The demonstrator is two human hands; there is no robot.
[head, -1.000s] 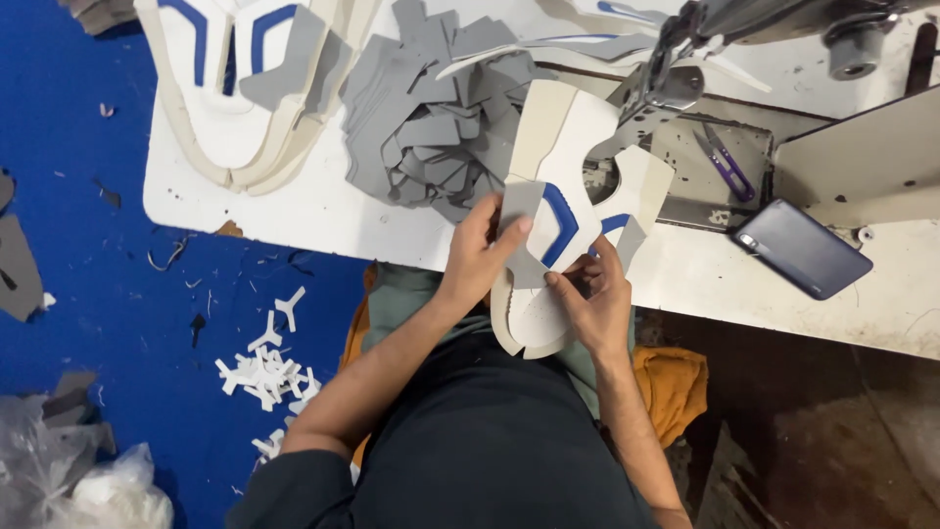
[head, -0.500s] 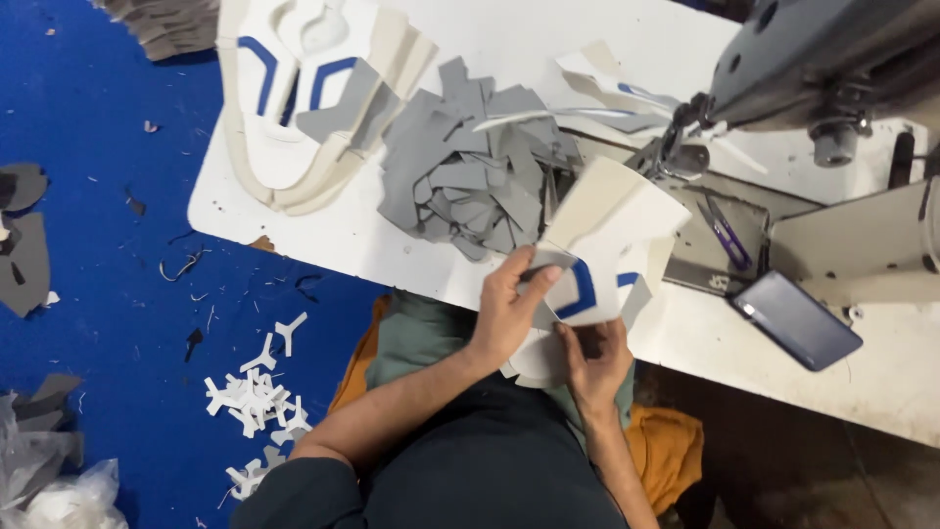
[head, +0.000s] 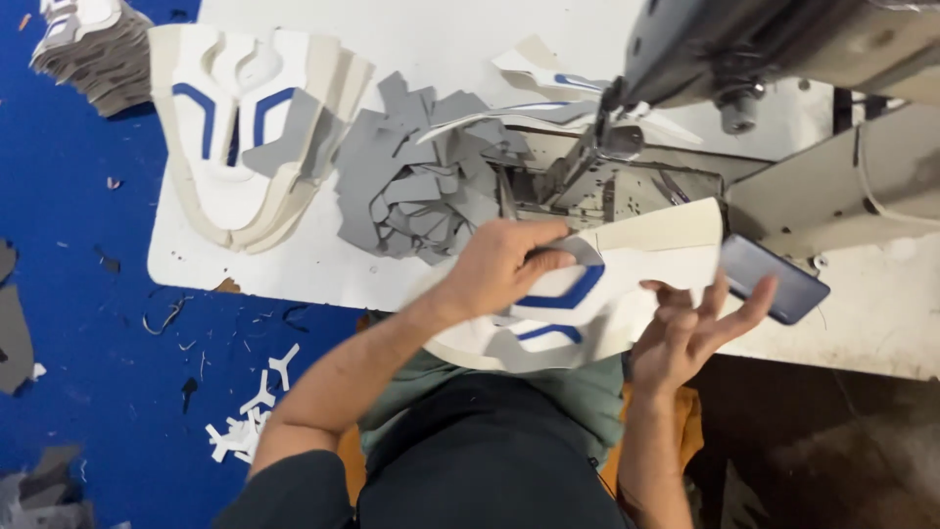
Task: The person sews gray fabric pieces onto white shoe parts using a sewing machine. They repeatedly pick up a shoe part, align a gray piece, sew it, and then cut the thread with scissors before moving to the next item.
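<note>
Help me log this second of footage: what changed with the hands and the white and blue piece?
The white and blue cut piece was carried up from the table edge toward the sewing machine. The left hand now presses on top of it; the right hand has opened, fingers spread at its right edge. The grey pile and dark phone stayed put.

left hand [head: 499, 266] pinches shoe upper [head: 607, 294] by sewing machine [head: 685, 59]; right hand [head: 690, 328] spread beneath its edge; grey pieces [head: 421, 186] on table [head: 294, 264]; phone [head: 774, 279] beside.
</note>
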